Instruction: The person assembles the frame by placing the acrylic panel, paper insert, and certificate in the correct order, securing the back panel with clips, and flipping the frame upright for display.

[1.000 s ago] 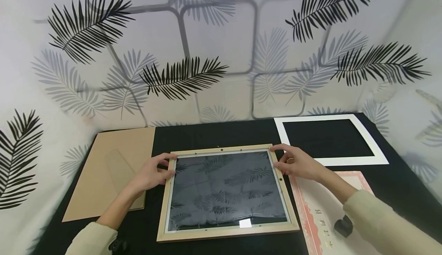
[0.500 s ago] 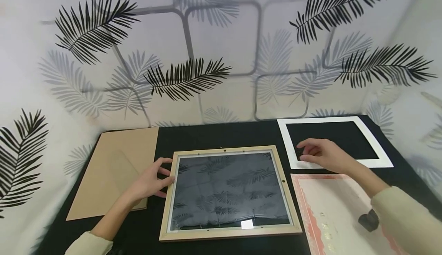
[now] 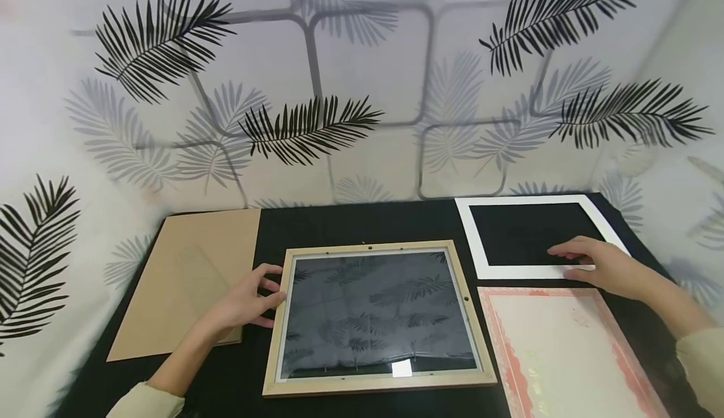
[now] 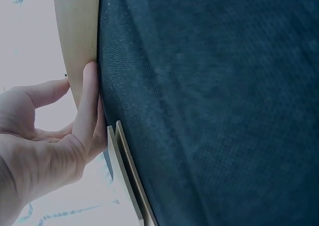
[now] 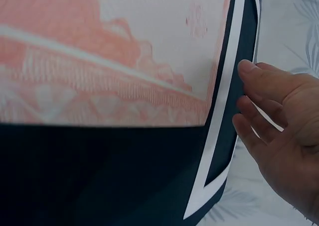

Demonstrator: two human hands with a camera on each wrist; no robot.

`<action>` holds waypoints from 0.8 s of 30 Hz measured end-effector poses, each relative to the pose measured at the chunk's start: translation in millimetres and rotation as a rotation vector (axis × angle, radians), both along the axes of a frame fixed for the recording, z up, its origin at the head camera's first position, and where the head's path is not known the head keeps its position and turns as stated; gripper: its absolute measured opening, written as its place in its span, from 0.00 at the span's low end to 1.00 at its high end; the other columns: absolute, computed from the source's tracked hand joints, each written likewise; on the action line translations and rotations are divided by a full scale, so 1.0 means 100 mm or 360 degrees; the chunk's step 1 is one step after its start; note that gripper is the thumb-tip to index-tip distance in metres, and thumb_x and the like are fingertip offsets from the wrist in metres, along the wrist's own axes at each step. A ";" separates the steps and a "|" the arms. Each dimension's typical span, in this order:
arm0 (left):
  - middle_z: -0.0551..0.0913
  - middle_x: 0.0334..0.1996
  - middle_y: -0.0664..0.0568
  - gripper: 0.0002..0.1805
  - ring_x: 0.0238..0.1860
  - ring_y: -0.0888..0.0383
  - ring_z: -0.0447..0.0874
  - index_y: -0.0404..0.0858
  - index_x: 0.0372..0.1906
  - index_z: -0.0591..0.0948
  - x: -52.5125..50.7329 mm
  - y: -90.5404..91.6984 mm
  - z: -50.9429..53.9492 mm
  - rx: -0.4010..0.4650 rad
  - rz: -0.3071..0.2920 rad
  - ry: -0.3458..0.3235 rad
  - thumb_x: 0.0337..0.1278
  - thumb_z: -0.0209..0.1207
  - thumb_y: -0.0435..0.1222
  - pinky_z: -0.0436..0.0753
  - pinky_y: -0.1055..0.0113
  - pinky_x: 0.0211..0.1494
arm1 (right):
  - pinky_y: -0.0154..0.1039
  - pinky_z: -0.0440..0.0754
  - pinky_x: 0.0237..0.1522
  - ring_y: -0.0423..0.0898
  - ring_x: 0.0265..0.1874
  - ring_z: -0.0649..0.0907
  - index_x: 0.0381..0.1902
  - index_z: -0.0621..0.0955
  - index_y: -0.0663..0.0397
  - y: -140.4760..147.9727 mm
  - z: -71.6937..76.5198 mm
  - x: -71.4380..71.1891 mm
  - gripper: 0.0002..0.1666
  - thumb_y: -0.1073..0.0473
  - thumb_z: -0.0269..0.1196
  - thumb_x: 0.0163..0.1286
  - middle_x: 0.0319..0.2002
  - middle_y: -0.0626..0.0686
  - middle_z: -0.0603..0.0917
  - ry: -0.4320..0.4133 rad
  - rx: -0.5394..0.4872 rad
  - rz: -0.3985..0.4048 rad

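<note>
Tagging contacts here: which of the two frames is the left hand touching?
The wooden frame with the reflective pane: the left hand touches its left edge, while the white frame lies apart, farther right.

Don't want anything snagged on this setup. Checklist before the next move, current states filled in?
Assuming the next move is probably lifting the white mat:

1. Wooden frame lying on the black cloth: ok.
2. Left hand touching the frame's left side: ok; how firmly, cannot tell.
3. Right hand gripping the mat: not ok, it is at the mat's near right part, fingers not closed on it.
4. Mat separate from the red-bordered sheet: ok, a strip of cloth shows between them.
5. Reflective pane free of dust: cannot tell, reflections cover it.
</note>
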State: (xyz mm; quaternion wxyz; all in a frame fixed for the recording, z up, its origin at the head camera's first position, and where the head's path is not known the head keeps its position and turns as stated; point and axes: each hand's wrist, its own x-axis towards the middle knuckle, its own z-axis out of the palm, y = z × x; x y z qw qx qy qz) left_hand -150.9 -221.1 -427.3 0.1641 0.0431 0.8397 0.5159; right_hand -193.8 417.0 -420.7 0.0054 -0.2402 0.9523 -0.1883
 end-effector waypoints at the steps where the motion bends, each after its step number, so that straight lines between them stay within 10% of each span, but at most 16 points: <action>1: 0.73 0.51 0.34 0.28 0.39 0.47 0.84 0.30 0.70 0.63 0.00 0.01 0.00 -0.0004 0.0000 0.0003 0.71 0.59 0.28 0.88 0.53 0.33 | 0.53 0.84 0.47 0.57 0.48 0.81 0.58 0.82 0.62 0.05 0.00 0.01 0.29 0.67 0.76 0.58 0.53 0.58 0.82 0.0015 0.0013 -0.0001; 14: 0.72 0.51 0.33 0.27 0.36 0.48 0.83 0.30 0.70 0.63 -0.01 -0.02 -0.04 0.0045 0.0019 -0.0008 0.71 0.58 0.27 0.88 0.52 0.33 | 0.59 0.83 0.44 0.68 0.50 0.81 0.53 0.85 0.63 0.45 -0.05 0.00 0.29 0.60 0.79 0.53 0.51 0.65 0.82 -0.0051 0.0182 -0.0066; 24: 0.72 0.51 0.33 0.27 0.36 0.48 0.83 0.29 0.69 0.63 -0.02 0.00 -0.04 0.0044 0.0015 -0.0017 0.71 0.58 0.27 0.88 0.51 0.34 | 0.50 0.84 0.40 0.50 0.40 0.84 0.42 0.89 0.57 0.49 -0.10 -0.01 0.19 0.64 0.80 0.51 0.40 0.48 0.85 0.0083 0.0234 -0.0055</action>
